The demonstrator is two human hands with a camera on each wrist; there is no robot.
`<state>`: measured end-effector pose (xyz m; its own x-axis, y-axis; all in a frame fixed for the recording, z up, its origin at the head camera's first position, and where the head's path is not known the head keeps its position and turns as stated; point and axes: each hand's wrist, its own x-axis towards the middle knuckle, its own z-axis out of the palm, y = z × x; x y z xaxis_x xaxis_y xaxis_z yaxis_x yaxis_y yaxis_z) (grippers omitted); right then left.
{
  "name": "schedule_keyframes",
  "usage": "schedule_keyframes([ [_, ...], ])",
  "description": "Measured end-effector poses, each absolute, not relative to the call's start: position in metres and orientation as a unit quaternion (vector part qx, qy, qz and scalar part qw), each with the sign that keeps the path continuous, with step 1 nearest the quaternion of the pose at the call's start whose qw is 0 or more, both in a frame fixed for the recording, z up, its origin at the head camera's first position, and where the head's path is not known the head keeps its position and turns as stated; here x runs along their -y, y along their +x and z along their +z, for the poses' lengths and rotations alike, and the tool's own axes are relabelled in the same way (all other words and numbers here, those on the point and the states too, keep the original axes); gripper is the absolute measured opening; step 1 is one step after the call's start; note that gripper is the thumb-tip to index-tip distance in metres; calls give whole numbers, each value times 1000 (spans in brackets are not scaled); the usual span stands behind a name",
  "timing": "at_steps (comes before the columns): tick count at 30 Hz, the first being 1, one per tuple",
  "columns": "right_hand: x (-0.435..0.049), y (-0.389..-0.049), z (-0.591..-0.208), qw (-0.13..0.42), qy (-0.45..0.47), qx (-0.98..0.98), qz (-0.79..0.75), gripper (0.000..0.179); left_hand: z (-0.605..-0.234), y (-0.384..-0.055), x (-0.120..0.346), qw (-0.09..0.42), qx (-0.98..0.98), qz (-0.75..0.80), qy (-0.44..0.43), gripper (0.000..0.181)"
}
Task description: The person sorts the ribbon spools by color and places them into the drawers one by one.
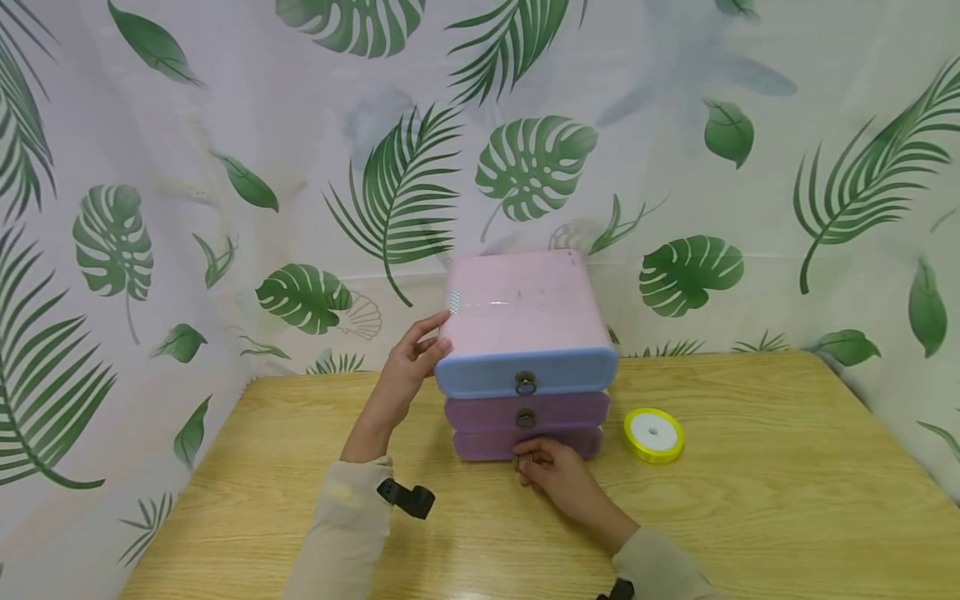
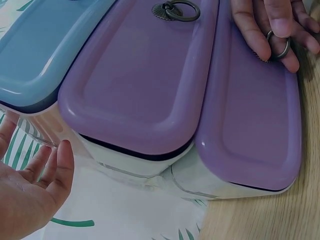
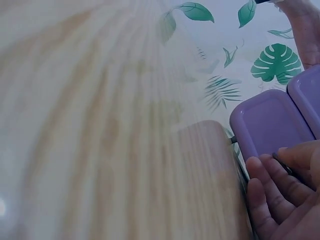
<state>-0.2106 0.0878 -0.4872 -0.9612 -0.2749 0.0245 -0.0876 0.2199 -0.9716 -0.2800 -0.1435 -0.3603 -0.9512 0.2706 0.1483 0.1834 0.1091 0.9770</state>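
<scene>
A small drawer cabinet (image 1: pixel 525 312) with a pink top stands on the table, its front facing me. The top drawer front (image 1: pixel 480 379) is light blue; the middle drawer front (image 1: pixel 480 412) and the bottom drawer front (image 1: pixel 480 447) are purple, and all three look closed. My left hand (image 1: pixel 408 358) rests against the cabinet's upper left side, fingers lightly bent and thumb near the front corner. At the bottom drawer, my right hand (image 1: pixel 555 475) pinches a metal ring pull (image 2: pixel 287 49) between thumb and fingers. Another ring pull (image 2: pixel 186 11) hangs free on the middle drawer.
To the cabinet's right lies a yellow-edged spool (image 1: pixel 637 435) with a white centre. The wooden table (image 1: pixel 750 500) reaches back to a leaf-patterned cloth (image 1: pixel 630 192) close behind the cabinet.
</scene>
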Motion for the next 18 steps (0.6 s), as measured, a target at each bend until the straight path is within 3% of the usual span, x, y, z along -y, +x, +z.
schedule_keyframes([
  [9, -85, -211, -490, 45, -105, -783, -612, 22, -361, -282, 144, 34, -743, 652, 148, 48],
  [18, -87, -208, -489, 51, -94, -774, -624, 21, -362, -282, 145, 35, -743, 650, 155, 48],
])
